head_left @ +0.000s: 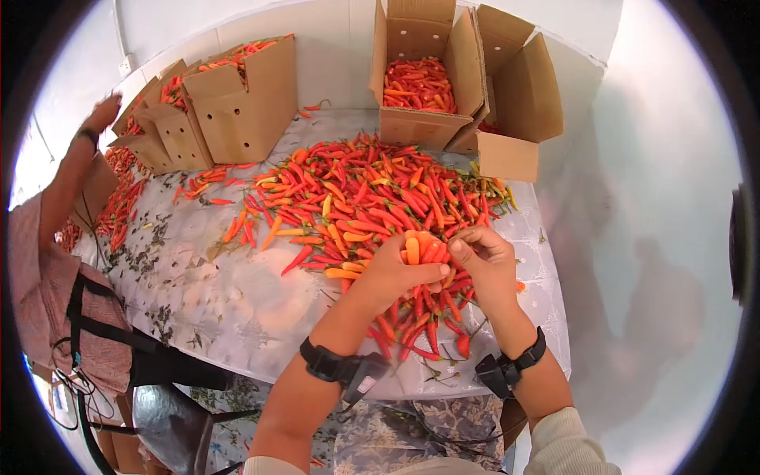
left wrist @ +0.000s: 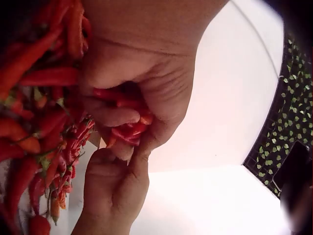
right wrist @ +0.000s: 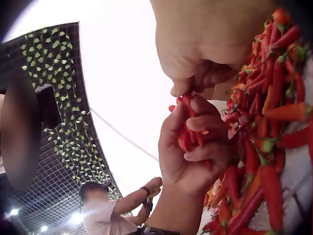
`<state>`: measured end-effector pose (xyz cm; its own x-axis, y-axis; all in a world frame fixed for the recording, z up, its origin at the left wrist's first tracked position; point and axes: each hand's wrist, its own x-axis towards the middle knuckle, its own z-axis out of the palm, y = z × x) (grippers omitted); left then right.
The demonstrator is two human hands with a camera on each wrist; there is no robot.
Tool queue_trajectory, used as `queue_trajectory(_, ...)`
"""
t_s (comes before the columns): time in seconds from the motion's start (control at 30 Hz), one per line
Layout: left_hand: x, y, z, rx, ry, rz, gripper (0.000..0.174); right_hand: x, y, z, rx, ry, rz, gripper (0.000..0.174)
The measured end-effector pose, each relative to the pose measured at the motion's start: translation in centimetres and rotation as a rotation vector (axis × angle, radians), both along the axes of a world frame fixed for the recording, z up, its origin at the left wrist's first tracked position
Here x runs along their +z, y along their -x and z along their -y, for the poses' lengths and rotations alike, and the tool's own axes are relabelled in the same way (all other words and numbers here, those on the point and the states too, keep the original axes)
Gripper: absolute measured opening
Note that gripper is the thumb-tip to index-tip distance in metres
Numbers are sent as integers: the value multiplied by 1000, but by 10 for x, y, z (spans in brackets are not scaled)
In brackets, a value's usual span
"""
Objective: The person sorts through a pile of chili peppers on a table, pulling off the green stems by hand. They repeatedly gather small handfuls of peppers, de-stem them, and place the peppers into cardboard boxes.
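Note:
In the head view, my left hand (head_left: 393, 273) curls its fingers round a bunch of red and orange peppers (head_left: 428, 248). Close against it on the right is my right hand (head_left: 484, 257), thumb and fingertips together at the bunch's edge. From the right wrist view, the left hand (right wrist: 191, 147) cups several red peppers (right wrist: 188, 128), while the right hand (right wrist: 210, 44) has its fingertips at their top end; whether it pinches a pepper or stem is unclear. A large pile of peppers (head_left: 372, 186) lies beneath and beyond both hands.
Cardboard boxes holding peppers stand at the back left (head_left: 245, 107) and back right (head_left: 423, 127). Leaf scraps (head_left: 162, 313) dot the left side of the table (head_left: 229, 348). Another person (head_left: 67, 293) stands at the far left, one arm raised beside the boxes, near a chair (head_left: 170, 423).

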<state>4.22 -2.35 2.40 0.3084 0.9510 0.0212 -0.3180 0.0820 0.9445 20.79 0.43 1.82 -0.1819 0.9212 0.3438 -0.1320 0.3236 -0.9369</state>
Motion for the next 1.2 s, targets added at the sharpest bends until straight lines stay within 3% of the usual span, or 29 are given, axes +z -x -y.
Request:
queue_trajectory(0.07,-3,2,0,53,4,-44,26,1,3,3,2,4,-9,12)
queue_trajectory(0.6,-3,4,0,-94,-5,-4,33,2,-11,-2,162,121,24,25)
queue_trajectory(0.8,-3,4,1,-107,-11,19,33,-1,-15,-7,469,516,-264,17)
queue_trajectory(0.9,-5,5,-1,-30,-6,122,33,5,-16,-5,473,574,-272,16)
queue_trajectory(1.0,-12,13,-8,39,12,255,29,11,-23,-9,240,432,-21,15)
queue_trajectory(1.1,-7,26,-10,109,110,447,23,21,-42,-21,0,211,23,12)
queue_trajectory(1.2,-9,32,-11,215,157,664,18,27,-56,-41,-464,102,-721,18)
